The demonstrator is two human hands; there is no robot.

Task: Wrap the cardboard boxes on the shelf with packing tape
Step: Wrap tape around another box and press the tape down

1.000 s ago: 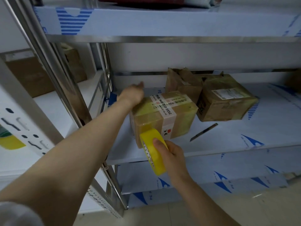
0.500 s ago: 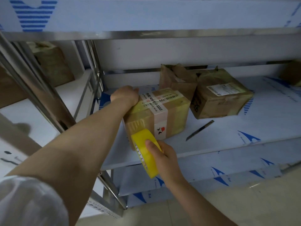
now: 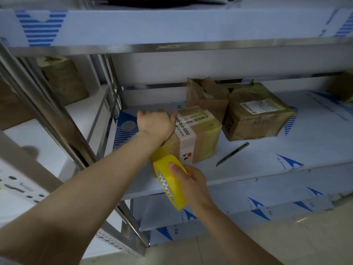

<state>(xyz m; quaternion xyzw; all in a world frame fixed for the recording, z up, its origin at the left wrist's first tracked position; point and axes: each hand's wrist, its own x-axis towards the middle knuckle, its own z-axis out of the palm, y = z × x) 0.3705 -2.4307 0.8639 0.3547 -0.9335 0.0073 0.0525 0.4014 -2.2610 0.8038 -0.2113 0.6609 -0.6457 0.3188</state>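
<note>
A cardboard box (image 3: 202,138) with a white printed band and yellowish tape stands on the middle shelf (image 3: 277,161). My left hand (image 3: 155,122) lies over the box's far left top edge, fingers curled round it. My right hand (image 3: 191,180) grips a yellow roll of packing tape (image 3: 170,180) just in front of the box's near left corner, and a strip of tape runs from the roll onto the box. Two more taped cardboard boxes, one crumpled (image 3: 206,94) and one with a label (image 3: 257,113), stand behind to the right.
A utility knife (image 3: 232,154) lies on the shelf right of the near box. A metal shelf post (image 3: 63,121) rises at the left, with another box (image 3: 65,79) on the neighbouring rack. An upper shelf (image 3: 172,25) overhangs. A lower shelf and floor lie below.
My left hand slid along the box's top left edge and now curls over it. My right hand kept the tape roll at the box's near left corner. The camera shifted a little.
</note>
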